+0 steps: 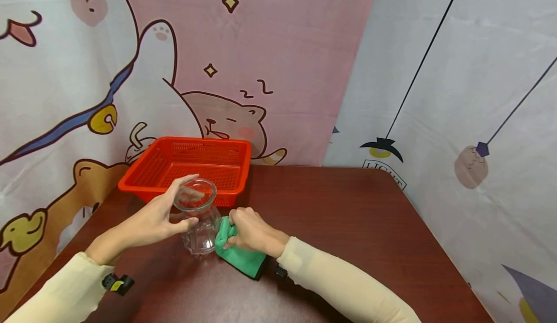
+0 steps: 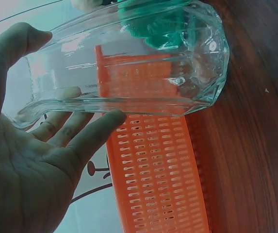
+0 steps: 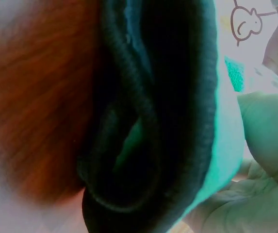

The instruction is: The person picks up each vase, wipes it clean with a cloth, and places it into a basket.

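Note:
A clear glass vase (image 1: 201, 242) with a flared rim stands on the table, left of the middle in the head view. My left hand (image 1: 158, 219) holds it near the neck, thumb on the near side and fingers behind the glass. In the left wrist view, the fingers (image 2: 97, 133) lie along the side of the vase (image 2: 143, 82). Just right of the vase, my right hand (image 1: 254, 233) grips a folded green cloth (image 1: 245, 260) with a dark edge. The cloth's upper part is against or very near the vase's side; I cannot tell which.
A red-orange plastic basket (image 1: 224, 199) with slotted walls stands right behind the vase. The dark brown wooden table (image 1: 348, 226) extends to the right. Printed cartoon curtains (image 1: 278, 47) hang along the table's back and sides.

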`<action>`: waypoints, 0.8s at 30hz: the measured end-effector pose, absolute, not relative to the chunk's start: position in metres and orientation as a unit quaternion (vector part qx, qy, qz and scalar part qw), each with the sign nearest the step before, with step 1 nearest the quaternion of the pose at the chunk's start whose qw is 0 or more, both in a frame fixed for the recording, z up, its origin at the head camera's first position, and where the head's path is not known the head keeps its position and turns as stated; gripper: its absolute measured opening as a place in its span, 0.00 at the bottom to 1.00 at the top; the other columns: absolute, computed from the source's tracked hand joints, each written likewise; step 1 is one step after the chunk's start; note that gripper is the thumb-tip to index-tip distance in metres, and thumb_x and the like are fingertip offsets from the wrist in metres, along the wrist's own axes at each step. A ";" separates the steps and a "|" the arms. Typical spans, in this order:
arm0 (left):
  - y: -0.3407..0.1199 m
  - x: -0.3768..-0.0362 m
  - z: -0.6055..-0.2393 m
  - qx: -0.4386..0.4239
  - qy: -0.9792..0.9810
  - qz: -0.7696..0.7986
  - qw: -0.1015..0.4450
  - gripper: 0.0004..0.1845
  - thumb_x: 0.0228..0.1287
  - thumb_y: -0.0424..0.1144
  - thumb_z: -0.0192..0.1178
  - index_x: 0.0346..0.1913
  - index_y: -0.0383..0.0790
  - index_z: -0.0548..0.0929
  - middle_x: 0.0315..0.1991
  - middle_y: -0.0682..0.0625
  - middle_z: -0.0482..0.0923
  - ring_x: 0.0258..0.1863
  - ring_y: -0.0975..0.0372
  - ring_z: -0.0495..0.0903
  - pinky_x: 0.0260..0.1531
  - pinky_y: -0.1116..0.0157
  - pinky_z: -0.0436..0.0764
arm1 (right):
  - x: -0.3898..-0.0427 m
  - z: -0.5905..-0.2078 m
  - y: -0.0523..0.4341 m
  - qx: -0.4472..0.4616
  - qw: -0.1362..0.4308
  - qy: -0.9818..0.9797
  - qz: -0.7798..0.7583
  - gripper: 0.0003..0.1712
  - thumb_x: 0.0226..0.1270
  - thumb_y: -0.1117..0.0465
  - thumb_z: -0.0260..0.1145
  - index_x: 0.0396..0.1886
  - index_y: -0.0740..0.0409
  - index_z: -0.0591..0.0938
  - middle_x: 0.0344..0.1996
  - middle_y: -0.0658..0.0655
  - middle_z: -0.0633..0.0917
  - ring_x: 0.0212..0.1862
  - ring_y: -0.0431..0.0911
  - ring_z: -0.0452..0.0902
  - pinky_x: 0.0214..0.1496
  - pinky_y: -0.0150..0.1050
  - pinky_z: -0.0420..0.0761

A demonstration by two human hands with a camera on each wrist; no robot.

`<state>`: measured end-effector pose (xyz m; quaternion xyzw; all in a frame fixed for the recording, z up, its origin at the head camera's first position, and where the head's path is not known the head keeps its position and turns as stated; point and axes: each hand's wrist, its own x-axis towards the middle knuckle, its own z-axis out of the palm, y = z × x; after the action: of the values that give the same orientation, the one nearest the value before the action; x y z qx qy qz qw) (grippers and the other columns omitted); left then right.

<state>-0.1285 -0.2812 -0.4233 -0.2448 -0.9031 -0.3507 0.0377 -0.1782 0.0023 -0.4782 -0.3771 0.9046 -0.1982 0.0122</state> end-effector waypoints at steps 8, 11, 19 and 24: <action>-0.281 -0.127 -0.421 -0.258 -0.894 -0.366 0.036 0.57 0.75 0.40 0.82 0.93 0.57 0.53 0.73 0.46 0.86 0.66 0.50 0.90 0.55 0.54 0.97 | -0.178 -0.479 0.004 -0.371 0.013 0.898 -0.238 0.37 0.63 0.49 0.94 0.26 0.48 0.68 0.26 0.41 0.63 0.30 0.36 0.59 0.31 0.29 0.60; -0.281 -0.127 -0.421 -0.255 -0.894 -0.366 0.035 0.56 0.76 0.40 0.81 0.93 0.58 0.53 0.73 0.45 0.85 0.66 0.50 0.90 0.55 0.54 0.97 | -0.178 -0.479 0.005 -0.368 0.008 0.896 -0.247 0.35 0.62 0.49 0.95 0.27 0.50 0.71 0.26 0.41 0.65 0.30 0.35 0.61 0.31 0.28 0.62; -0.282 -0.129 -0.424 -0.243 -0.902 -0.355 0.034 0.58 0.74 0.40 0.82 0.93 0.58 0.52 0.73 0.49 0.86 0.65 0.53 0.90 0.56 0.62 0.94 | -0.177 -0.478 0.006 -0.361 0.003 0.892 -0.272 0.30 0.59 0.50 0.96 0.31 0.51 0.78 0.28 0.42 0.73 0.30 0.35 0.67 0.31 0.27 0.70; -0.282 -0.130 -0.425 -0.245 -0.902 -0.353 0.033 0.58 0.75 0.41 0.82 0.94 0.59 0.52 0.74 0.48 0.85 0.65 0.53 0.90 0.56 0.63 0.93 | -0.176 -0.474 0.006 -0.356 -0.006 0.892 -0.279 0.26 0.59 0.49 0.96 0.39 0.54 0.86 0.34 0.45 0.84 0.32 0.35 0.73 0.36 0.26 0.77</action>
<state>-0.1299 -0.2825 -0.4253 -0.2453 -0.9023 -0.3529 0.0331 -0.1761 0.0059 -0.4737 -0.3563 0.8917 -0.2791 -0.0063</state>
